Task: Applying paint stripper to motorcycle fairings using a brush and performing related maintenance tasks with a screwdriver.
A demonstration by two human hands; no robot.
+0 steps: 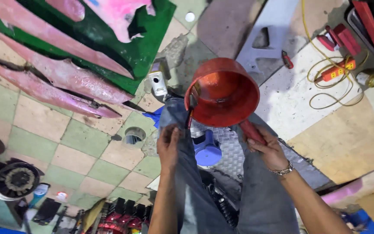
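Two hands up, right hand (268, 149) clamped on red dipper (222, 92) handle (bowl above), left hand (168, 145) pinching brush (190, 113).

The dipper (222, 91) sits at frame centre, body panels (61, 73) to its upper left, an extension cord (338, 69) upper right, a floor drain (134, 135) lower left.

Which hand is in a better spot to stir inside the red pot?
Probably the left hand. It pinches a thin stick that already reaches over the rim of the red pot. The right hand is busy gripping the pot's handle, holding it up.
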